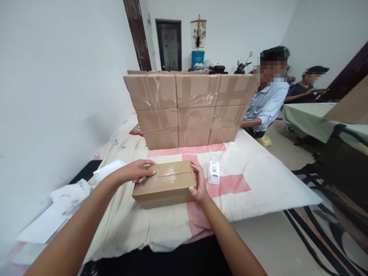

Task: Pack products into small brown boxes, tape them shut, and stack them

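Note:
A closed cardboard box (pixel 165 186) lies on the cloth-covered table in front of me, with a strip of clear tape across the middle of its top seam. My left hand (pixel 142 171) grips its left end, thumb resting on the top. On the right end, my right hand (pixel 200 181) holds the box between thumb and fingers. Just right of that hand, a small white tape dispenser (pixel 214 173) stands on the cloth. Behind the box rises a wall of stacked, taped cardboard boxes (pixel 195 111).
White papers and crumpled plastic (pixel 69 199) lie along the table's left side by the wall. The cream and pink cloth (pixel 267 191) hangs over the table edge. A person in a light blue shirt (pixel 266 101) sits behind the stack; another person sits farther right near a green-covered table (pixel 304 117).

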A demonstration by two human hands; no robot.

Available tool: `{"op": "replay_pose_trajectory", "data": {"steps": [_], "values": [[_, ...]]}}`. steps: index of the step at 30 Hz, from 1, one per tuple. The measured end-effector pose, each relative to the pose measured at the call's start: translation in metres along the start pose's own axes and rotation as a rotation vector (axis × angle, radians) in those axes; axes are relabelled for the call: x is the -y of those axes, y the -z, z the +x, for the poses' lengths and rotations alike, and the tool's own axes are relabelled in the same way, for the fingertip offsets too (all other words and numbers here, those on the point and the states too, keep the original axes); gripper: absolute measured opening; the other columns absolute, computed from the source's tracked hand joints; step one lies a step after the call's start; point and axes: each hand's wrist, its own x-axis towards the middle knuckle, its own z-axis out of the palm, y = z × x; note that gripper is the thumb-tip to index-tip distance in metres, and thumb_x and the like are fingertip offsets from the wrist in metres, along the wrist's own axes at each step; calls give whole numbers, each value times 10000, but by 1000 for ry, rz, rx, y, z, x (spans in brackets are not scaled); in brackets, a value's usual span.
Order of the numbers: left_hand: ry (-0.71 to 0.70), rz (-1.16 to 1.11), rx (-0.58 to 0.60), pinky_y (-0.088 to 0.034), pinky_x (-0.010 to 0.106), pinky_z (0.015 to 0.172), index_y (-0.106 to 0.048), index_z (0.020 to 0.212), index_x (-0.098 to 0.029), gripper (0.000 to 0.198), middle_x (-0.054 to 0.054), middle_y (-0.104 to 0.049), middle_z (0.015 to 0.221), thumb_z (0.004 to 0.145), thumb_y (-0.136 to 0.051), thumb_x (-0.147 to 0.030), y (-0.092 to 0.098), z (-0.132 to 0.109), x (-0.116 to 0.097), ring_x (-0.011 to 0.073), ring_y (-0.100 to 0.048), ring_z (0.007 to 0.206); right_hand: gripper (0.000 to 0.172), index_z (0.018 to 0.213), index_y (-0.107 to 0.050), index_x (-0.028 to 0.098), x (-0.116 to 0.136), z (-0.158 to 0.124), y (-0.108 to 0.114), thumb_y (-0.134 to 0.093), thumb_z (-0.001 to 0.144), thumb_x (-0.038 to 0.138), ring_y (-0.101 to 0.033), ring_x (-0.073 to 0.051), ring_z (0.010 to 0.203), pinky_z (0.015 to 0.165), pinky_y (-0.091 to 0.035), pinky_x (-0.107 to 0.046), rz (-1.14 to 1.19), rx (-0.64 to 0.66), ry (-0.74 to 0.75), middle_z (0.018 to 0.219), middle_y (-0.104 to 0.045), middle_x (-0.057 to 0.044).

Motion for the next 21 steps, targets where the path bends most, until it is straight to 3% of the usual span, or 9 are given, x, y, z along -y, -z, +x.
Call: {"op": "replay_pose_trajectory", "data": {"steps": [5, 10, 13, 17, 21], "values": [[11, -45, -84, -332, 259, 492, -597, 1285, -163, 715, -49, -504, 480, 774, -621, -662, -5, 4, 1, 131, -423, 459, 820, 1410, -430, 205, 0, 2, 0, -514, 827, 774, -442, -405, 1417, 1101, -433, -596, -27, 14, -10, 1453, -467, -217], [37, 3, 53, -376, 273, 496, -426, 1469, -179, 933, -34, -604, 558, 694, -740, -591, 0, -5, -4, 162, -520, 491, 809, 1412, -437, 210, 3, 3, 2, -521, 827, 762, -432, -416, 1419, 1095, -422, -626, -38, 14, 13, 1452, -469, -212], [56, 10, 104, -399, 273, 506, -411, 1482, -205, 975, -15, -648, 610, 653, -781, -562, 1, -8, -7, 192, -592, 556, 806, 1418, -431, 217, 2, 3, 2, -515, 829, 761, -415, -423, 1429, 1102, -410, -641, -52, 29, 16, 1461, -458, -208], [100, 38, -26, -393, 272, 515, -485, 1421, -203, 854, -40, -596, 532, 705, -746, -589, -6, -4, -8, 183, -555, 516, 800, 1419, -420, 224, 1, 3, 2, -504, 832, 761, -411, -417, 1429, 1111, -402, -643, -56, 32, 17, 1457, -451, -202], [170, 135, -215, -412, 296, 562, -615, 1307, -254, 607, -42, -553, 494, 839, -570, -637, -17, 1, -13, 186, -534, 480, 792, 1430, -420, 230, 3, 3, 3, -518, 838, 747, -412, -421, 1424, 1111, -394, -652, -41, 40, -11, 1469, -436, -199]]}}
